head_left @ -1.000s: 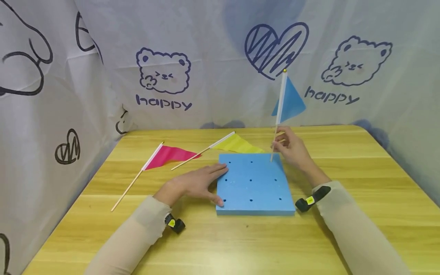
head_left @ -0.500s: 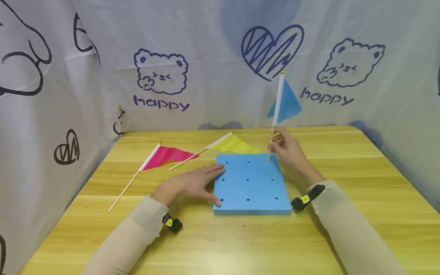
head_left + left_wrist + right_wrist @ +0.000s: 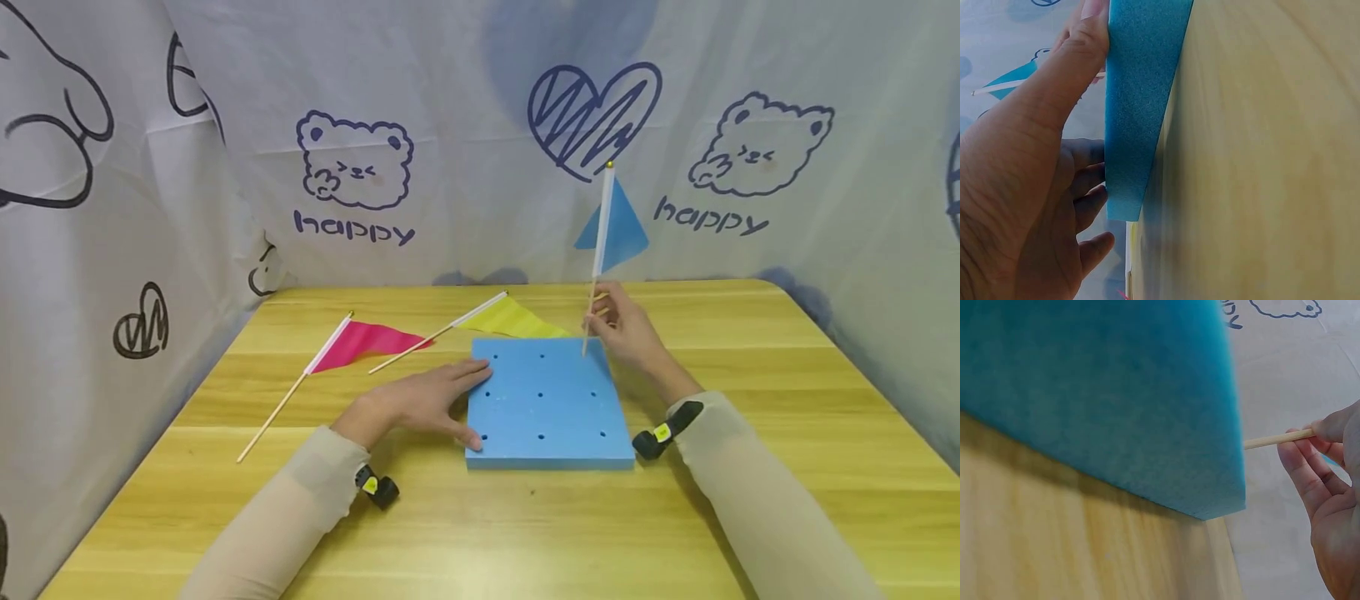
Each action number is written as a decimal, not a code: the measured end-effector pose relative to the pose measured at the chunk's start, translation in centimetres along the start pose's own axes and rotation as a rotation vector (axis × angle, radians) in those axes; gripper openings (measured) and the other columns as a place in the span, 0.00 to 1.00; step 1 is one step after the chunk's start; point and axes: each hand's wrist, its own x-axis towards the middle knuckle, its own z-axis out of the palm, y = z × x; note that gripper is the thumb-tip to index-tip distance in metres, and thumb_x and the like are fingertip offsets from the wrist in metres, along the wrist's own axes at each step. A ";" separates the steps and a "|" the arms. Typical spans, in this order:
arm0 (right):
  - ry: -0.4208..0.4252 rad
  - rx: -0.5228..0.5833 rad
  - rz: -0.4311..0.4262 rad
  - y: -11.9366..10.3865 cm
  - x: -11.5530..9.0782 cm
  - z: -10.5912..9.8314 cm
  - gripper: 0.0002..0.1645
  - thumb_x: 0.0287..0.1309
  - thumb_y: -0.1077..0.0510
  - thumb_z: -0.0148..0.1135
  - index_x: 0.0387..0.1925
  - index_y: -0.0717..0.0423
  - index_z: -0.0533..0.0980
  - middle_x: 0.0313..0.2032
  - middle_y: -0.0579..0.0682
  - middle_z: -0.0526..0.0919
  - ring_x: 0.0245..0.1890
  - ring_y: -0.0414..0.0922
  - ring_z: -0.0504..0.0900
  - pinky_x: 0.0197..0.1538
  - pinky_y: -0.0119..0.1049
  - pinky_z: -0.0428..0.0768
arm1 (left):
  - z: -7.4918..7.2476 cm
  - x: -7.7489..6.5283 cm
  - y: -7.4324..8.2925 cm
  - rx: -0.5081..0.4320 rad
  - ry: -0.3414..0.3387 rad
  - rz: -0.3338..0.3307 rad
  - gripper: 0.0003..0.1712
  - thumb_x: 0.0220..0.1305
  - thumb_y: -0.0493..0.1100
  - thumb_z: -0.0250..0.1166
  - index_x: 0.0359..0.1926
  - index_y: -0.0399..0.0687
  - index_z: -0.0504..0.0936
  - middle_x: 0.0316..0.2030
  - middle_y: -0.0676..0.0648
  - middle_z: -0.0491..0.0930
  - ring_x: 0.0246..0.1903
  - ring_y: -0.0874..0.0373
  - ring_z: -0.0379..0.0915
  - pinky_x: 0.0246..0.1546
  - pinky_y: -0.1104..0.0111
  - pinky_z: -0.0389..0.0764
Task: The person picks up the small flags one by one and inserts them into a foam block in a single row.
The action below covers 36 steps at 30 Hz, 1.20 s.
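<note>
A blue foam block [image 3: 513,417] with several small holes lies flat on the table. My right hand [image 3: 630,329] pinches the wooden stick of a blue pennant flag [image 3: 624,229] between thumb and fingers, above the block's far right corner. The flag stands nearly upright, and its lower tip meets the block's top; in the right wrist view the stick [image 3: 1272,440] reaches the block's surface, but how deep it sits is hidden. On the block's left edge rests my left hand [image 3: 420,404], fingers spread and fairly straight, the thumb [image 3: 1088,37] on the near left corner.
A red pennant flag [image 3: 356,343] lies on the wooden table [image 3: 375,550] to the left. Behind the block lies a yellow pennant flag [image 3: 513,317], its stick pointing left. A printed white cloth [image 3: 465,183] hangs behind the table.
The blue flag tilts slightly closer to upright, its top a little further left and lower. Both hands keep their places on the block and stick; the whole view has shifted slightly.
</note>
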 end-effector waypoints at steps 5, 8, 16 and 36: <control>-0.014 -0.009 0.002 0.1 0.2 0.2 0.18 0.70 0.63 0.54 0.57 0.55 0.64 0.41 0.57 0.78 0.37 0.51 0.81 0.39 0.46 0.82 | 0.2 -0.2 -0.3 0.001 0.005 0.020 0.68 0.44 0.85 0.55 0.78 0.58 0.42 0.77 0.55 0.39 0.75 0.55 0.38 0.71 0.57 0.53; -0.039 0.001 0.011 0.0 0.2 0.0 0.18 0.69 0.64 0.56 0.56 0.55 0.64 0.41 0.57 0.78 0.37 0.51 0.81 0.40 0.45 0.83 | 0.4 -0.2 -0.3 0.000 0.009 0.031 0.69 0.44 0.86 0.54 0.78 0.57 0.43 0.77 0.54 0.40 0.75 0.56 0.38 0.71 0.58 0.52; -0.067 0.028 0.075 -0.7 0.4 -0.7 0.17 0.69 0.61 0.58 0.56 0.59 0.68 0.43 0.57 0.79 0.41 0.51 0.82 0.45 0.47 0.83 | 0.5 -0.3 -0.2 0.001 0.007 0.018 0.69 0.44 0.86 0.54 0.78 0.57 0.43 0.77 0.55 0.40 0.74 0.56 0.38 0.71 0.59 0.53; -0.088 0.088 0.135 -0.4 0.4 -1.2 0.09 0.69 0.64 0.56 0.48 0.60 0.69 0.42 0.59 0.78 0.41 0.55 0.82 0.47 0.52 0.82 | 0.0 0.0 -0.1 0.000 -0.001 0.016 0.68 0.44 0.85 0.55 0.78 0.58 0.43 0.77 0.55 0.40 0.75 0.57 0.37 0.71 0.59 0.52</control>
